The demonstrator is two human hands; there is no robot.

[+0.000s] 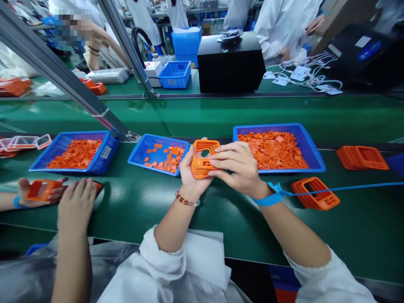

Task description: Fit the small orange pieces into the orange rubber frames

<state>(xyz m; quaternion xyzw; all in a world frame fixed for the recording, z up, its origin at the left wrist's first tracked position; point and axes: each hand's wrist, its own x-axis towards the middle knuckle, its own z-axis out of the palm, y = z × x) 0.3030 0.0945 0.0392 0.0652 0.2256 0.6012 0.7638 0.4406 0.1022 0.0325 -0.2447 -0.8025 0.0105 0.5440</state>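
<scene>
A stack of orange plastic frames (202,170) lies in my left hand (190,179), whose thumb and fingers close round its sides. My right hand (241,166) reaches over from the right, with its fingertips closed against the right edge and lower part of the top frame. Whether a small piece is under those fingertips is hidden. Just behind my left hand is a shallow blue tray (134,158) with small orange pieces (170,162) scattered in it. A larger blue bin (315,162), heaped with similar orange pieces (274,147), stands behind my right hand.
More orange frame stacks lie at right, one near (315,193) and one farther (362,158). A blue cord (347,188) runs rightward from my right wristband. At left, a co-worker's hands (77,202) handle an orange frame beside another blue bin (109,158). A metal post (72,84) slants overhead.
</scene>
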